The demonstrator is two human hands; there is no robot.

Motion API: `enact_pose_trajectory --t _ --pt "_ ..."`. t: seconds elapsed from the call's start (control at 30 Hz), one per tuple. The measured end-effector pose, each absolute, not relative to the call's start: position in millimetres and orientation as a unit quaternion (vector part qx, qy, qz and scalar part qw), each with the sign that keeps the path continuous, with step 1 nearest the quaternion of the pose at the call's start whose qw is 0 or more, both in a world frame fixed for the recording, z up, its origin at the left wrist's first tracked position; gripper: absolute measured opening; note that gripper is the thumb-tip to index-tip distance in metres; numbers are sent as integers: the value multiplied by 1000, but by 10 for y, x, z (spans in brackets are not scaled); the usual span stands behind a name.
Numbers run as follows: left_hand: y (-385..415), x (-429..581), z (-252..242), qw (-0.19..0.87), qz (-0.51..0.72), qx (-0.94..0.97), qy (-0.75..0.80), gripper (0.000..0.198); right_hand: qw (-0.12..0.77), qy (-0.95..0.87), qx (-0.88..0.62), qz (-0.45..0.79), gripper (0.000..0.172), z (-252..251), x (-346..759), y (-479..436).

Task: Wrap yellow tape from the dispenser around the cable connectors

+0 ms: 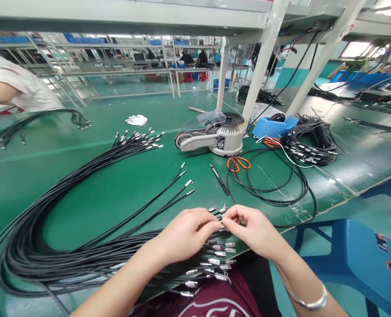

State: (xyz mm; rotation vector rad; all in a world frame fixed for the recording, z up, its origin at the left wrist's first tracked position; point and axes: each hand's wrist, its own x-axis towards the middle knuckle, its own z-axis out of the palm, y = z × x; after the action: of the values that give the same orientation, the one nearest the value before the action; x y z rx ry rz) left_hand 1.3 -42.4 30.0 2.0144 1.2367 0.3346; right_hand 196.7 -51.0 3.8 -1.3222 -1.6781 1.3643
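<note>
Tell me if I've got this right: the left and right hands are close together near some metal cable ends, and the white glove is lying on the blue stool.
Not quite: the head view shows the glove on the green table, not the stool. The left hand and right hand are indeed close together near metal cable ends.

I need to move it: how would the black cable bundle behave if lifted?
The black cable bundle would probably bend springily, given its broad, smooth curve. With so many cables, it may feel heavy. Its metal tips might splay or snag, as they fan out unevenly.
</note>
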Motion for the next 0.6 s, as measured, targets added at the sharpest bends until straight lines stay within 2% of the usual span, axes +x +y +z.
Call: enact_pose_trajectory --t 0.07,0.17,0.27,0.4,0.53,0.6 --pt "-305 -128 292 303 146 773 537 38 274 -645 -512 497 15 27 2020 -556" --pt "-77 -253 152 153 123 747 635 35 186 -687 -515 478 15 27 2120 -610" --pt "82 -238 2 112 94 751 644 32 154 -700 -520 464 20 60 2251 -575" --pt "78 -192 -13 114 119 746 646 32 301 -597 -525 527 25 83 2401 -276" --pt "-20 -253 -26 219 239 697 639 36 481 -426 -524 559 29 138 2464 359" --pt "-48 -283 -76 240 281 684 629 38 530 -351 -553 539 24 229 2479 750"
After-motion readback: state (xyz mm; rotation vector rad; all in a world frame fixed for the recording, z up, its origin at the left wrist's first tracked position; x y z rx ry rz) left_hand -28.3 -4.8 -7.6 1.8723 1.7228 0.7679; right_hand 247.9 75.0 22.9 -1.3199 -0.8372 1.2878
